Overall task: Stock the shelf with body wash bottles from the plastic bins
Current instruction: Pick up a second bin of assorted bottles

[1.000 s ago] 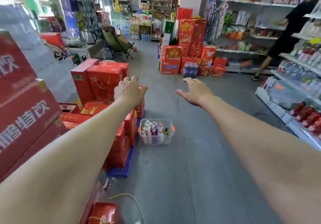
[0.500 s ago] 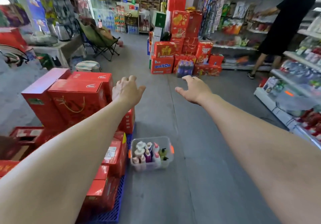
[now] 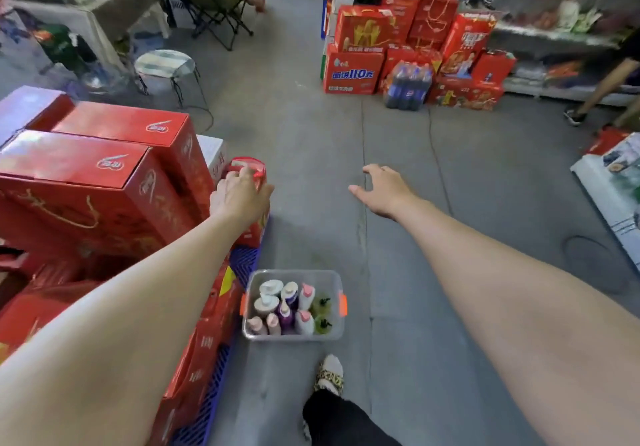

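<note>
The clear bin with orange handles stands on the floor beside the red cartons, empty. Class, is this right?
No. The head view shows the clear bin holding several upright bottles, not empty. It does have orange handles and stands on the floor beside the red cartons.

One red carton [image 3: 353,73] bears white lettering reading "面饼110克".

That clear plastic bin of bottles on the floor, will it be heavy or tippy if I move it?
Probably heavy for its size: the clear plastic bin is nearly packed with upright bottles. Its thin walls may flex, so lift at both orange latches. Low and wide, it should slide, not tip.
</note>
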Available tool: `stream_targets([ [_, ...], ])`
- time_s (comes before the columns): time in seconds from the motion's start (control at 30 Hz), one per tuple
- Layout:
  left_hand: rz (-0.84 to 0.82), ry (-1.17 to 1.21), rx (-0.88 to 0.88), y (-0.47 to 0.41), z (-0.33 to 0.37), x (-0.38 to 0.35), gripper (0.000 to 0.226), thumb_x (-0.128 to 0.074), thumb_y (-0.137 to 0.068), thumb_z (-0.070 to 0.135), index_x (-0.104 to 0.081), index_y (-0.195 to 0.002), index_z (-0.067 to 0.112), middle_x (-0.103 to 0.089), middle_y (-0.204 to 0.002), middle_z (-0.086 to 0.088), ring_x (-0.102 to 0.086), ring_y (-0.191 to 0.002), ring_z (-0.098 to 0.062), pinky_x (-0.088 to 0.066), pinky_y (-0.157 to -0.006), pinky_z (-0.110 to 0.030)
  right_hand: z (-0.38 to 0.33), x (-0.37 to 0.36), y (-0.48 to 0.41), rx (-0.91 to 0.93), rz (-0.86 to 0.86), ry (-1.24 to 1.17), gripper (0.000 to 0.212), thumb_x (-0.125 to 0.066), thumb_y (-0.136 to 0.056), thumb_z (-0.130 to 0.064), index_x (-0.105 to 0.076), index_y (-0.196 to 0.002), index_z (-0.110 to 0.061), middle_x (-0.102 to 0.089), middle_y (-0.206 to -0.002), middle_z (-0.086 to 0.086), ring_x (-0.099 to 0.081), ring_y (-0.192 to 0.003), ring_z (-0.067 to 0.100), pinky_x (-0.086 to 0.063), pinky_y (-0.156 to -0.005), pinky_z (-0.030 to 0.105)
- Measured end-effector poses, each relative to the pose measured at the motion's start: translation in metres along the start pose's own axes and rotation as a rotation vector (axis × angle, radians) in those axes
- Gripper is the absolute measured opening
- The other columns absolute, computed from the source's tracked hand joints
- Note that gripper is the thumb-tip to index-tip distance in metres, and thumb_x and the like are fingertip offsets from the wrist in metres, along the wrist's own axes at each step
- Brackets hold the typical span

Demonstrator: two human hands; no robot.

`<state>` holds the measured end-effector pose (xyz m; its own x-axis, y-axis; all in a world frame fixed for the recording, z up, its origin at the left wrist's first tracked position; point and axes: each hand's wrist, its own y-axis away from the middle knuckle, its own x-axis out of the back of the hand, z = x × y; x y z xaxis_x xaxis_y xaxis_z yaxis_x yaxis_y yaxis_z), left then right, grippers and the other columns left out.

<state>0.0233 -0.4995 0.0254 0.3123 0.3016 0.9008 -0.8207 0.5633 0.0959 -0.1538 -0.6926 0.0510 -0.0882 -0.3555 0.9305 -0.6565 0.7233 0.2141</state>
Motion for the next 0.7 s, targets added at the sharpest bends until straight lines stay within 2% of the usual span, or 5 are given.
stream_targets([
  [0.23, -0.170, 0.019, 0.184, -0.068, -0.031, -0.101, 0.056, -0.049, -0.093, 0.053, -0.050, -0.130, 0.011, -0.056, -0.127, -0.020, -0.052, -0.120, -0.040, -0.045, -0.100, -0.049, 0.043, -0.075, -0.104, -0.041, -0.247, -0.005, 0.066, -0.052, -0.093, -0.058, -0.042, -0.145, -0.019, -0.045, -0.148, 0.009, -0.046, -0.133, 0.030, -0.043, -0.104, 0.042],
  [0.43, -0.367, 0.065, 0.330, -0.094, -0.096, -0.194, 0.054, -0.052, -0.097, 0.044, -0.051, -0.134, 0.005, -0.060, -0.127, -0.023, -0.054, -0.119, -0.039, -0.043, -0.096, -0.042, 0.084, -0.178, -0.141, -0.221, -0.399, -0.133, 0.063, -0.050, -0.095, -0.059, -0.046, -0.144, -0.020, -0.052, -0.143, 0.006, -0.056, -0.122, 0.028, -0.043, -0.082, 0.034],
  [0.57, -0.491, 0.122, 0.450, -0.099, -0.144, -0.257, 0.055, -0.054, -0.096, 0.044, -0.052, -0.136, 0.006, -0.059, -0.133, -0.019, -0.055, -0.120, -0.037, -0.043, -0.099, -0.042, 0.110, -0.252, -0.150, -0.393, -0.458, -0.242, 0.057, -0.056, -0.093, -0.055, -0.054, -0.138, -0.019, -0.061, -0.133, 0.006, -0.063, -0.113, 0.029, -0.046, -0.090, 0.033],
  [0.7, -0.552, 0.138, 0.558, -0.107, -0.186, -0.324, 0.050, -0.050, -0.099, 0.043, -0.053, -0.132, 0.006, -0.060, -0.130, -0.018, -0.058, -0.115, -0.038, -0.047, -0.094, -0.042, 0.140, -0.331, -0.159, -0.552, -0.487, -0.364, 0.052, -0.062, -0.093, -0.049, -0.060, -0.132, -0.015, -0.062, -0.134, 0.004, -0.056, -0.124, 0.022, -0.042, -0.098, 0.030],
])
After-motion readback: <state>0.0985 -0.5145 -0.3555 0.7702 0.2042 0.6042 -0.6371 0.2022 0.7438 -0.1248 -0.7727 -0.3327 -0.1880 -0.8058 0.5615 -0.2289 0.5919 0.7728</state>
